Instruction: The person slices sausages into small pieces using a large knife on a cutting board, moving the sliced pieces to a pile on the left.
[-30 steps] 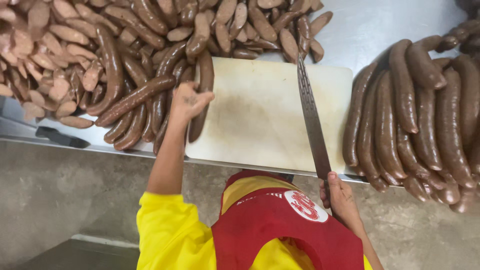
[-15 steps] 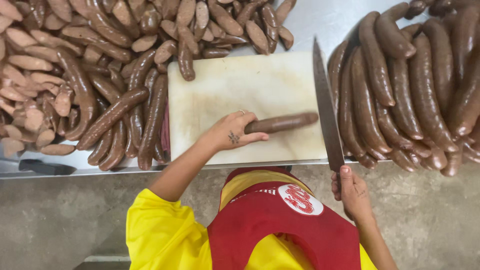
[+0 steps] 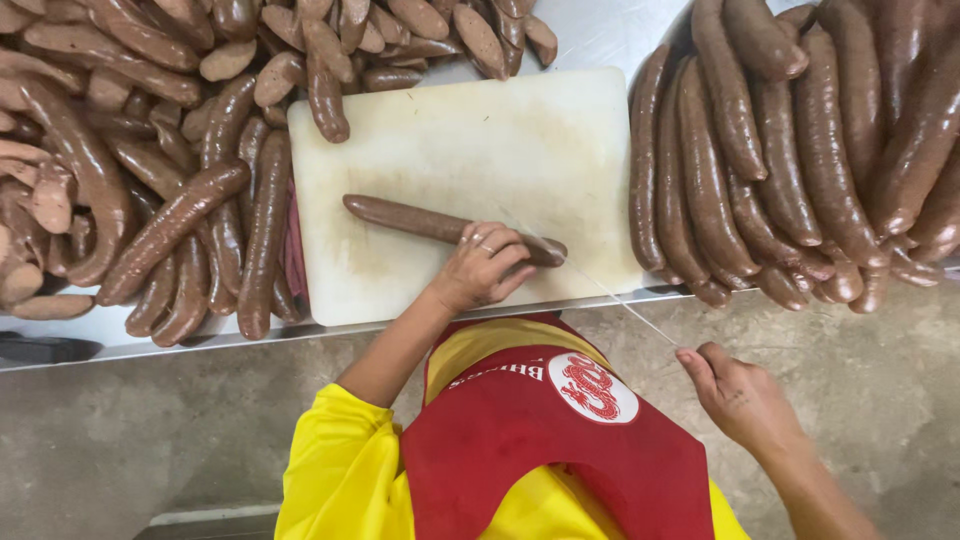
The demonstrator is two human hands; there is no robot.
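Observation:
A long brown sausage (image 3: 400, 218) lies across a white cutting board (image 3: 480, 130). My left hand (image 3: 480, 265) presses down on the sausage's right half, with a ring on one finger. My right hand (image 3: 740, 395) is off the table's front edge, closed around the handle of a long knife (image 3: 620, 305). The blade shows edge-on as a thin line that runs up to the sausage's right end beside my left fingers.
Whole sausages (image 3: 800, 150) are heaped right of the board. On the left and at the back lie more sausages and several cut slices (image 3: 150, 150). Everything rests on a steel table (image 3: 100, 330) above a concrete floor (image 3: 880, 360). A dark object (image 3: 40, 348) sits at the left edge.
My left hand took a sausage from the left pile and laid it across the board. The knife, flat on the board's right side before, is now turned on edge at the sausage's right end.

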